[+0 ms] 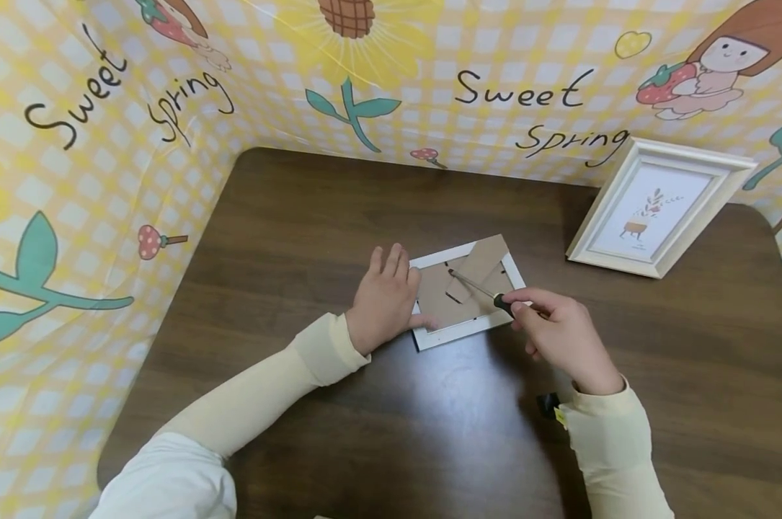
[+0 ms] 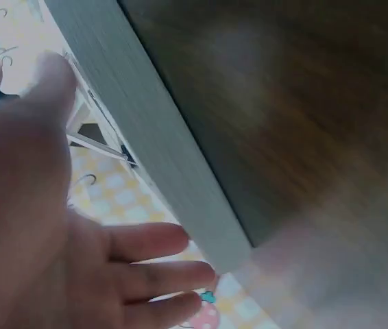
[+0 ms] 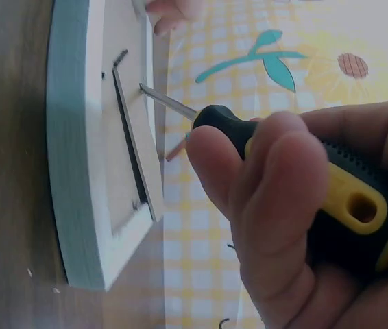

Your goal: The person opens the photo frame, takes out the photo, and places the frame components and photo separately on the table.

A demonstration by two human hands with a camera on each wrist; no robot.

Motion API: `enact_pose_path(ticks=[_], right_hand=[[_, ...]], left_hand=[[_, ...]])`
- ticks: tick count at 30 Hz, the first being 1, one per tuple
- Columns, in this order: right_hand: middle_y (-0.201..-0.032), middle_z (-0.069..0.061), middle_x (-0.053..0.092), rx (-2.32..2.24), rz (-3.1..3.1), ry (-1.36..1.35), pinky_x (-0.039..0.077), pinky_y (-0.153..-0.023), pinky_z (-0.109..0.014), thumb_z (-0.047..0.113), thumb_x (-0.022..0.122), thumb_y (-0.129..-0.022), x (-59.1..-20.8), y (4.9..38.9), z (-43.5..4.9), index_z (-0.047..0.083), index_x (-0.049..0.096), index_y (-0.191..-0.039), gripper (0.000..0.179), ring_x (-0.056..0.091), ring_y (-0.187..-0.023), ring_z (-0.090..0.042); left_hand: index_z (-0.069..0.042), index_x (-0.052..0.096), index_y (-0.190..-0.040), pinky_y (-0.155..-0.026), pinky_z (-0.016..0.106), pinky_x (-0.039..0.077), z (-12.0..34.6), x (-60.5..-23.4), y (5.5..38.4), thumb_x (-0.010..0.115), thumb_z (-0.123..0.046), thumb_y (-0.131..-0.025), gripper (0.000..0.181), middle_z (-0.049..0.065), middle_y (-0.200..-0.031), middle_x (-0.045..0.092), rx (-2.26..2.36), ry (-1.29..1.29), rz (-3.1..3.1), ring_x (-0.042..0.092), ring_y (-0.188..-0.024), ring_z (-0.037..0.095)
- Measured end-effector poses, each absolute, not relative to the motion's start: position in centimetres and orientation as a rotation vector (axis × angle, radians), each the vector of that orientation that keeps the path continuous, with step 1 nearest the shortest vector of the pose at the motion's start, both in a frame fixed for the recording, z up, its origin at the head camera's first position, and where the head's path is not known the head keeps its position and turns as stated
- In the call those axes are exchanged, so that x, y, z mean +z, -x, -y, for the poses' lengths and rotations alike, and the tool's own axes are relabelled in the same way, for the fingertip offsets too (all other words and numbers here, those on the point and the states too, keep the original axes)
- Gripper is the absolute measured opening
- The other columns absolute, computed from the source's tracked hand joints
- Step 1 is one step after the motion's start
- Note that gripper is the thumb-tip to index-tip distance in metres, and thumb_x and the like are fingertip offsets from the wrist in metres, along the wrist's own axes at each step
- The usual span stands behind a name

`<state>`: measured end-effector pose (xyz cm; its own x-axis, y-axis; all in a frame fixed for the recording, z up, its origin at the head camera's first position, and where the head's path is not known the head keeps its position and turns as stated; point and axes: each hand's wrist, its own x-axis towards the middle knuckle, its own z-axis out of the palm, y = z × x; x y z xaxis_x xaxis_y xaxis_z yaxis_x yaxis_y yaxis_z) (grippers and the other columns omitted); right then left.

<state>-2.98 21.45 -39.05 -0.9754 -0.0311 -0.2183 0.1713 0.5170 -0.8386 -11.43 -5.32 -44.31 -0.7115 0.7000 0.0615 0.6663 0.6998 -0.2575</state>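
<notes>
A white picture frame (image 1: 468,329) lies face down on the brown table, its cardboard back (image 1: 432,288) and fold-out stand (image 1: 489,252) facing up. My left hand (image 1: 384,299) rests on the frame's left side with fingers straight, the thumb over the near left corner. In my right hand (image 1: 562,335) I grip a screwdriver with a black and yellow handle (image 3: 352,195). Its metal shaft (image 1: 476,285) slants down over the cardboard, the tip by a small dark tab near the far inner edge. Whether the tip touches the tab I cannot tell.
A second, cream-white frame (image 1: 650,209) with a plant picture stands at the back right of the table (image 1: 339,202). A small black object (image 1: 548,405) is beside my right wrist. Yellow checked cloth (image 1: 416,65) hangs behind and at the left.
</notes>
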Motion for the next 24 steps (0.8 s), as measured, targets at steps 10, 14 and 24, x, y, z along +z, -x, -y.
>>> enact_pose_path(ticks=[10,14,24], right_hand=[[-0.085,-0.019,0.069,-1.453,-2.552,-0.149,0.055,-0.051,-0.036,0.014,0.058,-0.103,-39.2,2.8,-20.7,0.01,0.071,-0.12,0.023,0.059,-0.05,-0.025],[-0.086,-0.019,0.069,-1.465,-2.551,-0.166,0.055,-0.052,-0.036,0.016,0.057,-0.103,-39.3,2.7,-20.4,0.01,0.071,-0.12,0.023,0.059,-0.05,-0.025],[-0.085,-0.019,0.067,-1.502,-2.582,-0.156,0.054,-0.05,-0.036,0.014,0.057,-0.103,-40.0,2.2,-19.7,0.01,0.071,-0.119,0.022,0.059,-0.049,-0.025]], left_hand=[[-0.01,0.001,-0.163,-0.121,0.047,0.004,7.1,-44.5,14.3,0.058,-0.08,-0.081,0.122,0.01,-0.168,-0.006,-0.126,1.524,3.083,-0.005,-0.153,0.028],[-0.012,-0.005,-0.162,-0.121,0.046,-0.001,7.3,-45.0,14.5,0.051,-0.083,-0.083,0.12,0.007,-0.167,-0.011,-0.157,1.517,3.168,-0.011,-0.153,0.025],[-0.012,-0.002,-0.162,-0.12,0.051,0.002,6.9,-45.0,14.2,0.05,-0.083,-0.084,0.118,0.007,-0.168,-0.008,-0.103,1.473,3.169,-0.008,-0.153,0.026]])
